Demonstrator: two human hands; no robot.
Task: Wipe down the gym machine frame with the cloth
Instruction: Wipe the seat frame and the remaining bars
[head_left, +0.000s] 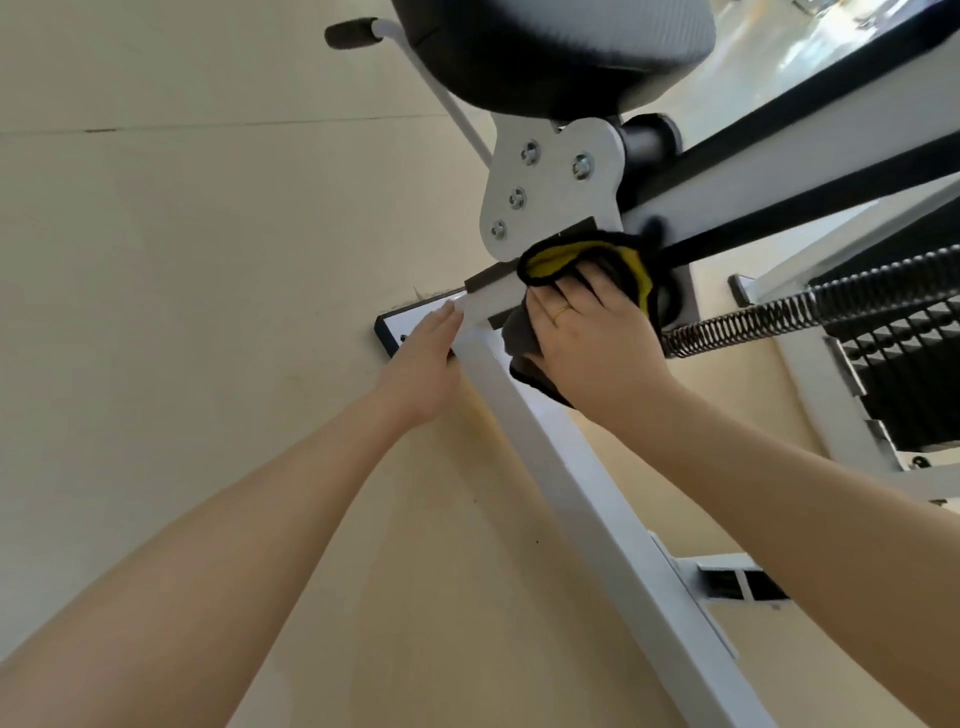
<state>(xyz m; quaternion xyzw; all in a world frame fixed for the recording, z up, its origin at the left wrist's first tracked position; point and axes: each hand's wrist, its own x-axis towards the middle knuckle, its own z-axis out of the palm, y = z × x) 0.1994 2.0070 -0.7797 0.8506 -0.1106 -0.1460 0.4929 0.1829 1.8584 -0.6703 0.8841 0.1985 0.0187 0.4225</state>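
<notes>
Pressing one cloth (597, 260) on frame (571, 499), right hand (587, 332), four bolts (582, 167)

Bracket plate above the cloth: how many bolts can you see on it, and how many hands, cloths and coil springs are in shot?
Bolts on the bracket plate: 4
Hands: 2, the left hand lying on the white frame beam, the right hand pressing the cloth
Cloths: 1, the yellow and black cloth
Coil springs: 1
Total: 8
</notes>
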